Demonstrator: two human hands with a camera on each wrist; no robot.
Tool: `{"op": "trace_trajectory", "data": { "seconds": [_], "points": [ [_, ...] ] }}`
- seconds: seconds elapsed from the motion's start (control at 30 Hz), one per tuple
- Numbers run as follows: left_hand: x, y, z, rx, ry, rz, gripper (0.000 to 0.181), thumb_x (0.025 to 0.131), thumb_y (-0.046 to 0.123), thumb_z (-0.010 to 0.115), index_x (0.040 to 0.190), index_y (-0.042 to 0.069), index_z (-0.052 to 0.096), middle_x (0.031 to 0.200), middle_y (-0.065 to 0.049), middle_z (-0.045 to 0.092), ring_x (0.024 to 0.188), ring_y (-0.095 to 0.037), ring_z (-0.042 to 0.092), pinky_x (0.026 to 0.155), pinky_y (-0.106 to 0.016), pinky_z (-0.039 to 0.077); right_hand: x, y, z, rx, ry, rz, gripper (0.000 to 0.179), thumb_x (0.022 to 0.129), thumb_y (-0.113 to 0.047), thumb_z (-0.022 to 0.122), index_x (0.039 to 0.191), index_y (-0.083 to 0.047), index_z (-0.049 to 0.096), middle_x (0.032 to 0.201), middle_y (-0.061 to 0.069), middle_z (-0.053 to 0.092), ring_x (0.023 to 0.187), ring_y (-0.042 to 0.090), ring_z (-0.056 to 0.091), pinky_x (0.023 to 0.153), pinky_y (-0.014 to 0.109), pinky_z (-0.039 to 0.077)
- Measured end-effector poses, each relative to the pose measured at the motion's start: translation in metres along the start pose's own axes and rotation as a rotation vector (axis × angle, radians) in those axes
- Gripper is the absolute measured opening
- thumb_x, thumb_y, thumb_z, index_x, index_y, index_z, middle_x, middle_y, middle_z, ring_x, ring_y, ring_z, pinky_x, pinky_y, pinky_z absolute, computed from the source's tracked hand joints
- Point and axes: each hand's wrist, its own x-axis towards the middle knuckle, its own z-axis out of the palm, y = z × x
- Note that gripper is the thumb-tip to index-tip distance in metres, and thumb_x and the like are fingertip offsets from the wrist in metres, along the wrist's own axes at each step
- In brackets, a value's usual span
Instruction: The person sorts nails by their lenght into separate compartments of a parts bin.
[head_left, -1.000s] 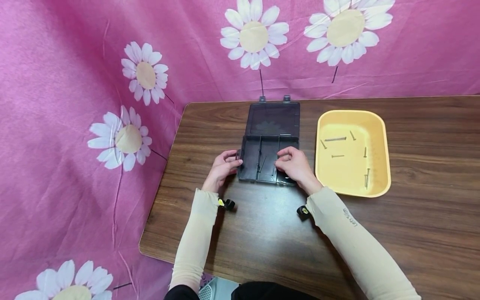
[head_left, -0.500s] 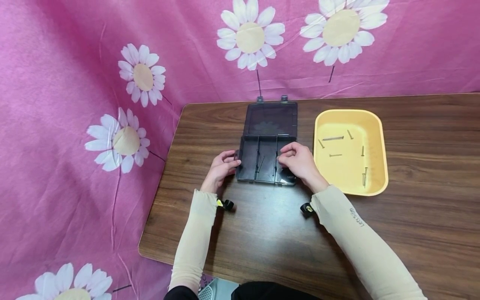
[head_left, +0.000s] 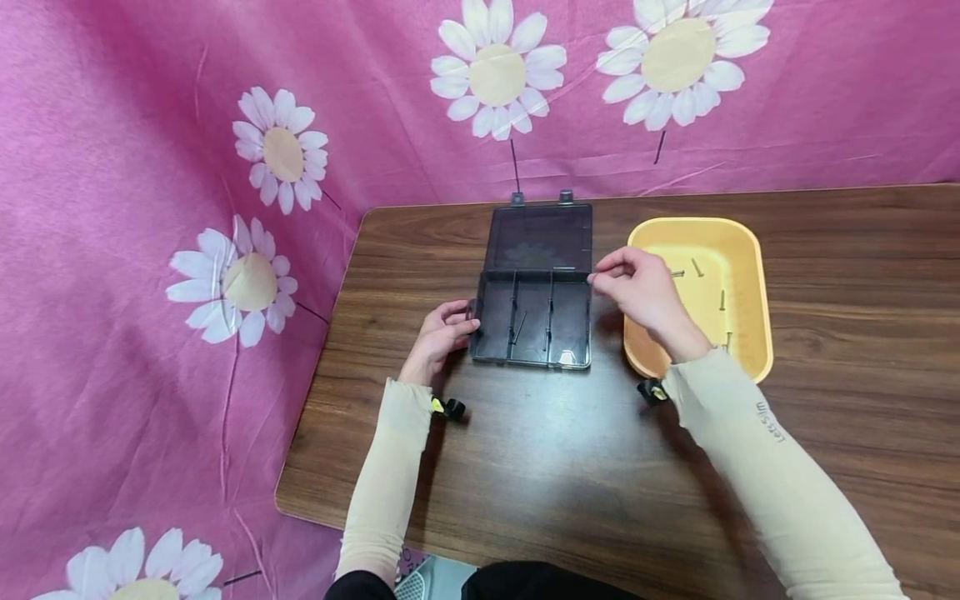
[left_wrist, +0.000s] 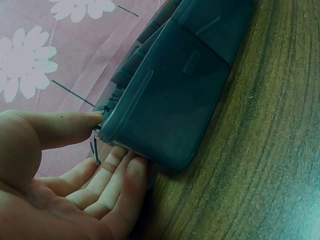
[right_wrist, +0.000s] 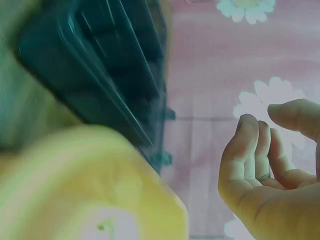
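A dark see-through compartment box [head_left: 532, 333] lies on the table with its lid [head_left: 540, 237] folded back. Two dividers split it into three compartments. A thin metal screw or nail [head_left: 519, 327] leans in the middle one, and another [head_left: 547, 329] lies along the right divider. My left hand [head_left: 440, 337] holds the box's left side; in the left wrist view its thumb [left_wrist: 75, 127] is on the rim and the fingers are against the wall. My right hand [head_left: 648, 292] is between the box and the yellow tray [head_left: 761, 333], fingers loosely bent, nothing visible in them.
Several small screws or nails [head_left: 697, 267] lie scattered in the yellow tray, partly hidden by my right hand. The wooden table [head_left: 525, 467] reaches back to a pink flowered cloth [head_left: 405, 92], which also hangs along the left.
My right hand has left the box and moved right and back, over the tray's left edge. A screw or nail stays by the right divider. My left hand keeps its hold on the box.
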Motion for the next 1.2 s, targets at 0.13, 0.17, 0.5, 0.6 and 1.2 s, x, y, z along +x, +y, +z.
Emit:
{"op": "trace_trajectory", "data": {
  "seconds": [0.13, 0.17, 0.5, 0.6, 1.2],
  "points": [
    [-0.001, 0.002, -0.001, -0.001, 0.0, -0.005, 0.05, 0.078, 0.001, 0.065, 0.124, 0.009, 0.047, 0.1, -0.008, 0.059, 0.072, -0.011, 0.059, 0.059, -0.025, 0.048, 0.005, -0.006, -0.021, 0.014, 0.028, -0.04, 0.023, 0.079, -0.013, 0.065, 0.095, 0.002, 0.057, 0.066, -0.014, 0.059, 0.058, -0.002, 0.057, 0.055, 0.015, 0.047],
    [-0.001, 0.002, -0.001, 0.001, -0.001, -0.005, 0.05, 0.078, 0.001, 0.065, 0.124, 0.009, 0.047, 0.099, -0.007, 0.059, 0.072, -0.01, 0.059, 0.059, -0.025, 0.048, 0.007, -0.006, -0.026, 0.027, 0.035, -0.046, 0.023, 0.079, -0.013, 0.065, 0.094, 0.002, 0.057, 0.066, -0.016, 0.058, 0.058, -0.002, 0.057, 0.055, 0.016, 0.048],
    [0.0, 0.002, -0.003, 0.005, 0.006, -0.008, 0.049, 0.077, 0.002, 0.066, 0.122, 0.01, 0.048, 0.097, -0.006, 0.061, 0.074, -0.011, 0.06, 0.061, -0.025, 0.048, 0.017, -0.006, -0.062, 0.039, 0.103, -0.083, 0.015, 0.079, -0.013, 0.065, 0.089, -0.004, 0.058, 0.063, -0.02, 0.059, 0.055, -0.002, 0.058, 0.051, 0.014, 0.047],
    [0.0, 0.001, -0.003, 0.002, 0.006, -0.008, 0.049, 0.077, 0.002, 0.066, 0.122, 0.011, 0.049, 0.096, -0.005, 0.061, 0.074, -0.011, 0.06, 0.061, -0.025, 0.049, 0.019, -0.003, -0.068, 0.015, 0.102, -0.084, 0.012, 0.08, -0.013, 0.065, 0.088, -0.007, 0.059, 0.062, -0.02, 0.059, 0.055, -0.003, 0.057, 0.049, 0.013, 0.044],
    [-0.001, 0.0, -0.001, 0.003, -0.003, -0.003, 0.05, 0.077, 0.001, 0.066, 0.123, 0.01, 0.048, 0.099, -0.007, 0.061, 0.072, -0.011, 0.06, 0.061, -0.025, 0.049, 0.052, 0.042, -0.083, -0.633, -0.243, -0.184, 0.02, 0.078, -0.011, 0.061, 0.092, 0.002, 0.058, 0.082, 0.014, 0.061, 0.074, 0.024, 0.054, 0.067, 0.035, 0.039]
  ]
}}
